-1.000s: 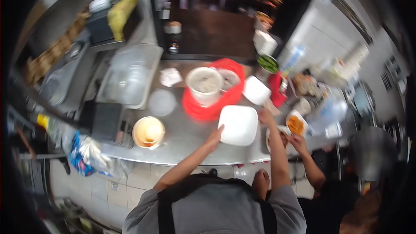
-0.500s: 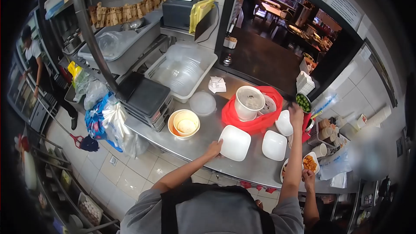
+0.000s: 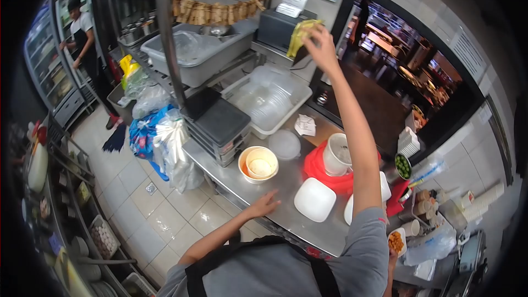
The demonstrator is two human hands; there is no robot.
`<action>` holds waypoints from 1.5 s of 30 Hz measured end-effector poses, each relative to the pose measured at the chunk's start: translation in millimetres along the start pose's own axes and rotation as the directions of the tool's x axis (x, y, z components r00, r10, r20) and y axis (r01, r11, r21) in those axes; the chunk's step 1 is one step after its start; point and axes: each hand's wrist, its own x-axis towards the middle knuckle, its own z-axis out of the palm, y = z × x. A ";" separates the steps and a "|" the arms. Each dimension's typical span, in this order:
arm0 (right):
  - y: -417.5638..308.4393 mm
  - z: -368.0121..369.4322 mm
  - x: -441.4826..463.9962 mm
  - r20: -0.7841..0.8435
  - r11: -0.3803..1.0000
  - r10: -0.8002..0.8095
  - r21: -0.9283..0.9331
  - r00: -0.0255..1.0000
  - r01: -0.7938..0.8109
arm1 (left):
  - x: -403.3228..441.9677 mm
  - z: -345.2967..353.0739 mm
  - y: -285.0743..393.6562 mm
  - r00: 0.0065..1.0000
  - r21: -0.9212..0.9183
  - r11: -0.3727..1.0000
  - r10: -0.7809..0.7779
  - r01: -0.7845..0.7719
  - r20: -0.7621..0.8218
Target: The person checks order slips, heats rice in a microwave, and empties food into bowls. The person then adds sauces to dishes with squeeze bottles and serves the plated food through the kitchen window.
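My right hand (image 3: 320,45) reaches up beside the black printer (image 3: 276,28), its fingers closed on a yellow sheet-like bundle (image 3: 298,37) hanging there; I cannot tell whether it is cloth or plastic. Over the counter's front edge, my left hand (image 3: 264,205) is open and holds nothing. Just right of it lies a white square dish (image 3: 314,200). Nested tubs with orange-stained sides (image 3: 257,164) stand beyond the left hand. Behind the dish, a white tub (image 3: 336,155) sits in a red plastic bag (image 3: 314,168), partly hidden by my right forearm.
A grey basket (image 3: 300,100) holds clear plastic lids. At right are a container of green limes (image 3: 403,166), stacked cups (image 3: 484,203) and another person's hand (image 3: 392,258) at a tray of orange food (image 3: 396,242). A person (image 3: 83,41) stands far left near a mop (image 3: 115,138).
My right hand has gone from beside the limes up to the yellow bundle. My left hand has let go of the square dish and moved off left. The view has turned left.
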 end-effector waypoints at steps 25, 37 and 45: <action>-322.3 168.9 -25.5 0.058 0.693 -0.226 0.712 0.972 0.119 | -393.5 -220.8 -2.3 0.294 0.029 0.982 0.084 -0.188 -0.952; -526.5 399.6 -222.0 0.800 -0.095 -0.511 0.312 0.316 -0.945 | -420.7 -318.3 -65.8 -0.068 -0.047 0.995 -0.040 0.092 -0.997; -646.9 515.7 -148.9 0.482 0.012 -0.744 0.702 0.462 -0.712 | -513.1 -429.9 -104.5 0.126 -0.277 0.907 -0.249 -0.317 -0.960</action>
